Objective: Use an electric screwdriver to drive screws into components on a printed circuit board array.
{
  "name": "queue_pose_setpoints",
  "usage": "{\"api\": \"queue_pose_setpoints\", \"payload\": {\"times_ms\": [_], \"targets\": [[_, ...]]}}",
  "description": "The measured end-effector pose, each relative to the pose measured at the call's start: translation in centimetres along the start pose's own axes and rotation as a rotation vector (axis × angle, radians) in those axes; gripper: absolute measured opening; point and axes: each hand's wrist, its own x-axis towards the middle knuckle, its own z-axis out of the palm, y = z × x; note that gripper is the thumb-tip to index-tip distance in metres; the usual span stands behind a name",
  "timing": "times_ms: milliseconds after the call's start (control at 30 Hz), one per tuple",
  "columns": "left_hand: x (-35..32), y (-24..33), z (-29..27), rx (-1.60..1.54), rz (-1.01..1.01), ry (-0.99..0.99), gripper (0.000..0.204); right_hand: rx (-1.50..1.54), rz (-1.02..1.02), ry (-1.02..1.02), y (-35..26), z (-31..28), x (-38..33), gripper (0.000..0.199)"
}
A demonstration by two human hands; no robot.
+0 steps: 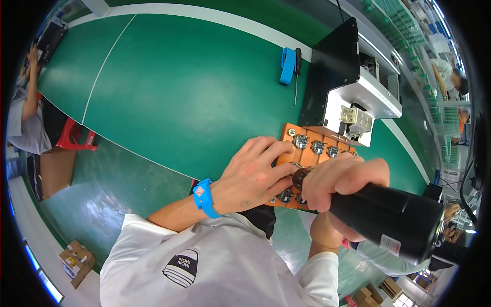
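My right hand (343, 180) is wrapped round a black electric screwdriver (391, 217), which slants down to the left, its brown nose (300, 178) over an orange fixture block (308, 155). Several small round metal parts (317, 148) sit in rows on this block. My left hand (255, 171) lies over the block's left end, fingers bent and gripping there, with the thumb close to the screwdriver's nose. Its fingertips are partly hidden. The screwdriver's bit and the spot it meets are hidden behind my hands. A blue band (204, 197) circles my left wrist.
Behind the block stands a black and silver bench machine (332, 77) on the green table (194, 82). A blue strap (288, 66) and a thin screwdriver (297, 66) lie left of it. Another person (30, 112) works at the far left, near a red stool (76, 135).
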Motion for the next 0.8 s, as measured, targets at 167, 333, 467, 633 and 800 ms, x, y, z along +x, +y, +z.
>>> {"api": "queue_pose_setpoints", "payload": {"times_ms": [167,333,467,633,800], "targets": [[0.0,0.1,0.2,-0.008,-0.017,0.024,0.023,0.004,0.034,0.081,-0.6,0.1,-0.2,0.049],[0.1,0.2,0.2,0.000,-0.016,0.011,0.019,0.091,-0.021,0.087,0.0,-0.5,-0.4,0.059],[0.2,0.2,0.1,-0.005,-0.015,0.012,0.018,0.113,-0.043,0.110,0.3,-0.8,-0.7,0.063],[0.3,0.2,0.1,0.002,-0.012,0.022,0.019,0.109,-0.075,0.141,0.5,-0.8,-0.6,0.071],[0.3,0.3,0.0,0.002,-0.019,0.019,0.019,0.129,-0.106,0.389,0.8,0.4,-0.3,0.083]]}}
